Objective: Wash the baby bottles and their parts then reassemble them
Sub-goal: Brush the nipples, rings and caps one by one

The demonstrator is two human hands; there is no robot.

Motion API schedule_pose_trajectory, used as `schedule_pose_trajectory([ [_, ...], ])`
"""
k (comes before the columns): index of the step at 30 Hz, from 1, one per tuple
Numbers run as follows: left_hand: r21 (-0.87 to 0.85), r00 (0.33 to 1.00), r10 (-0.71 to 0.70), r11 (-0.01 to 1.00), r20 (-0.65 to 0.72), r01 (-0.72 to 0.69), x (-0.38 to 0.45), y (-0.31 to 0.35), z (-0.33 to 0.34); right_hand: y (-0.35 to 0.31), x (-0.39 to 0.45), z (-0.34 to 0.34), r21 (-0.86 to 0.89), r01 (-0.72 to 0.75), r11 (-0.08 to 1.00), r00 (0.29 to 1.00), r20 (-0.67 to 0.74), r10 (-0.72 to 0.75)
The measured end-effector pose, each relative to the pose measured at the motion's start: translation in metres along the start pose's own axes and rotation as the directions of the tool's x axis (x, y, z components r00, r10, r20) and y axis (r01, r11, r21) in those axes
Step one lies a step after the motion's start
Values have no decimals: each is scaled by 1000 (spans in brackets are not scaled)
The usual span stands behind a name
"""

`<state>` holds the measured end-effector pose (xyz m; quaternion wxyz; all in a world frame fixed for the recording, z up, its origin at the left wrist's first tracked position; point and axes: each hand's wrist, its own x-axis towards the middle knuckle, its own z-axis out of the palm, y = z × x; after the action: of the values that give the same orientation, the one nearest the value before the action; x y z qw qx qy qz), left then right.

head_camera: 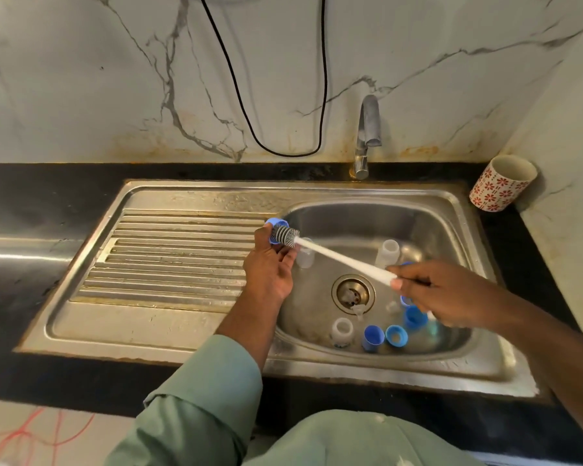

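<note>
The left hand [266, 267] pinches a small blue plastic bottle cap [276, 230] at the steel sink's [317, 371] rim. The right hand [451, 294] grips the white handle of a grey-bristled bottle brush [317, 248], its head pushed into that cap. Below both hands, clear bottles [342, 332] and more blue caps [396, 336] lie in the basin.

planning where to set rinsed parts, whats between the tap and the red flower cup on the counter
Head view: between the tap and the flower cup lie only bare black counter and the sink's steel rim.
</note>
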<state>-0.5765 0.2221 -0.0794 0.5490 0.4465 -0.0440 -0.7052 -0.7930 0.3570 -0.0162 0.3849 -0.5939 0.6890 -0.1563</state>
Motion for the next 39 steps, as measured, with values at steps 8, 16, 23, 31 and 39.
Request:
schedule_pose_trajectory([
  [8,-48,999,47,998,-3,-47,-11,-7,12,3,-3,-20,-95,42,995,999,-1,-43],
  [16,-32,996,-16,999,91,19,6,13,-3,-21,-3,-7,92,-55,994,998,-5,56],
  [23,81,988,-100,993,120,90,27,36,-7,-42,7,27,-130,-102,986,990,-108,88],
  [31,32,982,-110,994,153,107,46,49,-14,-68,7,65,-453,-216,865,962,-253,107],
  [39,25,972,-145,989,182,143,63,57,-8,-71,21,61,-304,-216,928,975,-116,189],
])
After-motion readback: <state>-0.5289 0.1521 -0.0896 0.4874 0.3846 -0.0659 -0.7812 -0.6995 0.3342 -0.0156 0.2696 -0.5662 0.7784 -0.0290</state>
